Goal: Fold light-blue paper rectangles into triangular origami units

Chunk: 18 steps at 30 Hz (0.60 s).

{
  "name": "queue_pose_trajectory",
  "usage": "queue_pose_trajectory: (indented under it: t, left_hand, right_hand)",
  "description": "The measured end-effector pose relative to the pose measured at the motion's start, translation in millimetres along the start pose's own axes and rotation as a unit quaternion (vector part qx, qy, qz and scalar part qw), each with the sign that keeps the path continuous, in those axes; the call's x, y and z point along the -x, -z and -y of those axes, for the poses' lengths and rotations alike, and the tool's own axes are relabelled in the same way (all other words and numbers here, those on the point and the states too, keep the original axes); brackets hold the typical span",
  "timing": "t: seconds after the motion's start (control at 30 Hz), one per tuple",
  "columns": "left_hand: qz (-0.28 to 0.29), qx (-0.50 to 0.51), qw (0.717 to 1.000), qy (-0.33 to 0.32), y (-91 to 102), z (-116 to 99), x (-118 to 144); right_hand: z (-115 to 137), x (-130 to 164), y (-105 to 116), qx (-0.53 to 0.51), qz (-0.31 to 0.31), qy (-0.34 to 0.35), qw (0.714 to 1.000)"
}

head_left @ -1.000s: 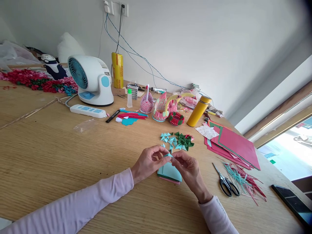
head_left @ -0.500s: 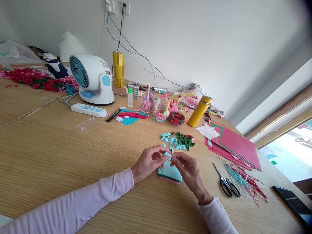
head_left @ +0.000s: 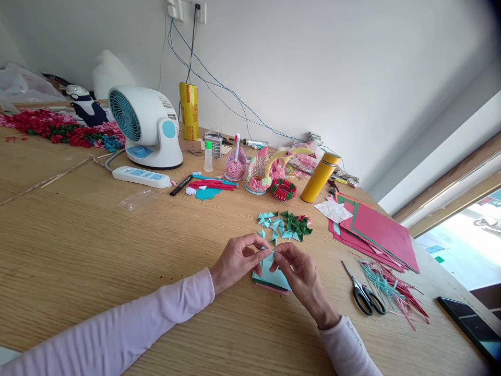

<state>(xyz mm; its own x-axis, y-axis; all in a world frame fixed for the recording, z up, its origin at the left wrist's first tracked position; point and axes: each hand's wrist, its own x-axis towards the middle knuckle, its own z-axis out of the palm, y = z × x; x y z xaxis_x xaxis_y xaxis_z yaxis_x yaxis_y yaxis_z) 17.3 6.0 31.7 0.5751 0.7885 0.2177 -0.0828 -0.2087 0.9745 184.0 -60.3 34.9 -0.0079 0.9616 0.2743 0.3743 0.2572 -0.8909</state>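
Just below the frame's centre, the left hand (head_left: 237,259) and right hand (head_left: 298,272) pinch a small folded light-blue paper piece (head_left: 269,253) between meeting fingertips, directly above the light-blue paper stack (head_left: 274,277)

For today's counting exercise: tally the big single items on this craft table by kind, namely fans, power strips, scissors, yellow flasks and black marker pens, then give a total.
Fans: 1
Power strips: 1
Scissors: 1
Yellow flasks: 1
Black marker pens: 1
Total: 5
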Motion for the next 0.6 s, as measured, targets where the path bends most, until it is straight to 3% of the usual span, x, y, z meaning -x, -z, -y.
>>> queue_pose_trajectory:
  t: [0.3, 0.6]
  left_hand:
    - [0.006, -0.086, 0.996, -0.036, 3.7, 4.3, 0.5]
    - [-0.002, -0.056, 0.998, -0.013, 3.6, 3.2, 0.3]
  right_hand:
    - [-0.7, 0.1, -3.9, -0.007, -0.017, -0.011, 1.000]
    - [-5.0, -0.4, -5.0, -0.023, -0.038, -0.010, 0.999]
